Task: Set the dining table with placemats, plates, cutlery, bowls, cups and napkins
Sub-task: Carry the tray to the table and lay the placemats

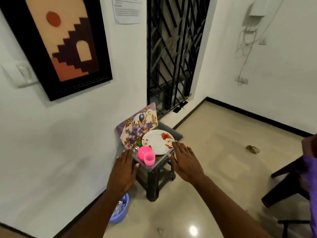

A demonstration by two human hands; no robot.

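- Head view: a grey tray (173, 133) sits on a dark stool (155, 182); in it a floral plate (157, 140) lies flat.
- Floral placemats (137, 127) lean upright at the tray's back-left, long axis rising rightward.
- Two pink cups (146, 156) stand at its front.
- The left hand (122, 170) and right hand (186, 162) flank the tray, fingers straight, holding nothing.

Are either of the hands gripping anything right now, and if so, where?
Nothing is held. The left hand and right hand are open with straight fingers, one on each side of the grey tub on the stool; whether they touch it cannot be told.
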